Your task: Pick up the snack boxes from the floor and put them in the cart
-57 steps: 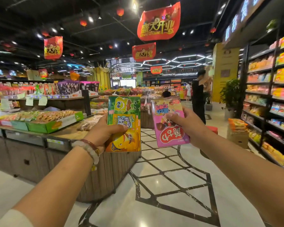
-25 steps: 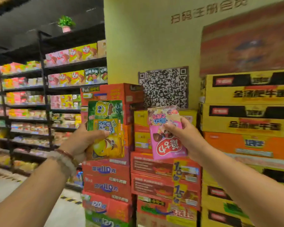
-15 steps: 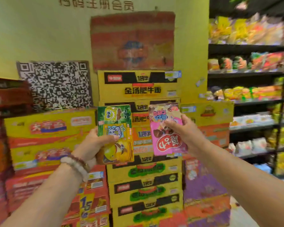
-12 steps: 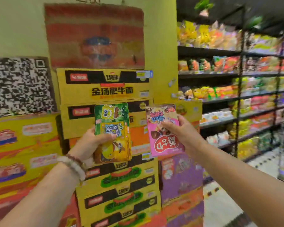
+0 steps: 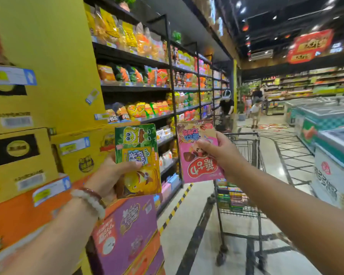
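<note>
I'm in a supermarket — black shelves (image 5: pixel 147 86) full of bright snack bags run down the aisle, stacked cartons (image 5: pixel 24 151) stand beside me, a wire cart (image 5: pixel 244 147) waits ahead, and chest freezers (image 5: pixel 326 120) line the other side — red banners (image 5: pixel 310 46) overhead.

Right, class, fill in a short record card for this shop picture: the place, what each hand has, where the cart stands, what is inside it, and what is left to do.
Place: shop aisle with stocked shelves on the left
Left hand: grips a green and yellow snack box, upright
Right hand: grips a pink snack box, upright
Cart: ahead, below and behind the right hand
In the cart: several boxes, details too small to tell
Left to do: both held boxes not yet in the cart
</note>
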The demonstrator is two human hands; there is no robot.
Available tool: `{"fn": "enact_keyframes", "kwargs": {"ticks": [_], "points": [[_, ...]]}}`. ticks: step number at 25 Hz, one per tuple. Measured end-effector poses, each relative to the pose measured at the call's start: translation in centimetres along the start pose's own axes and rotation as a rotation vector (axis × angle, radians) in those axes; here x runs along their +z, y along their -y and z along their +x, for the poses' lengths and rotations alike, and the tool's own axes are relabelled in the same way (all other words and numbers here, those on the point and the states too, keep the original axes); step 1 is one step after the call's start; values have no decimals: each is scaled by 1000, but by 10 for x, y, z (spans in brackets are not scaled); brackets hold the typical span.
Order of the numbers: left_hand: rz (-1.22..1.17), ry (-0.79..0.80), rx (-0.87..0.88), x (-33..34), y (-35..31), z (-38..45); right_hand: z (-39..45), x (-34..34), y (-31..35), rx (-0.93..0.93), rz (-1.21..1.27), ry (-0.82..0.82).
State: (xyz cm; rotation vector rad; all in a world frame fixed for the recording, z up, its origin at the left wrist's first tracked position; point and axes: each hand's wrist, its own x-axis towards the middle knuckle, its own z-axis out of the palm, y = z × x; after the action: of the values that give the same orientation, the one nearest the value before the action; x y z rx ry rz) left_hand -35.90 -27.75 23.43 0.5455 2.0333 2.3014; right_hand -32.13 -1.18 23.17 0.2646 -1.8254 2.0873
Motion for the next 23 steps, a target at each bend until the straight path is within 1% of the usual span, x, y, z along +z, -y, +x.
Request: {"fn": "enact_keyframes", "kwargs": {"ticks": [2,7,10,13,19,23], "points": [[-35,72,-27,26,23,44,18,-34,-7,-6,-17,-68],[-77,191,-64,99,74,151,84,-121,-32,-17,-75,-152],[-104,235,-92,136,101,219,133,-171,-49,5,-89,-177],[-140,233,-119,165,137,283,183,-214,-71,18,-126,-193],[-131,300,-204,202,223,404,275,-277,-144,89,-113,-256],[-142,335,-297,222,291,479,324,-315,-211,204,-134,-357]]}}
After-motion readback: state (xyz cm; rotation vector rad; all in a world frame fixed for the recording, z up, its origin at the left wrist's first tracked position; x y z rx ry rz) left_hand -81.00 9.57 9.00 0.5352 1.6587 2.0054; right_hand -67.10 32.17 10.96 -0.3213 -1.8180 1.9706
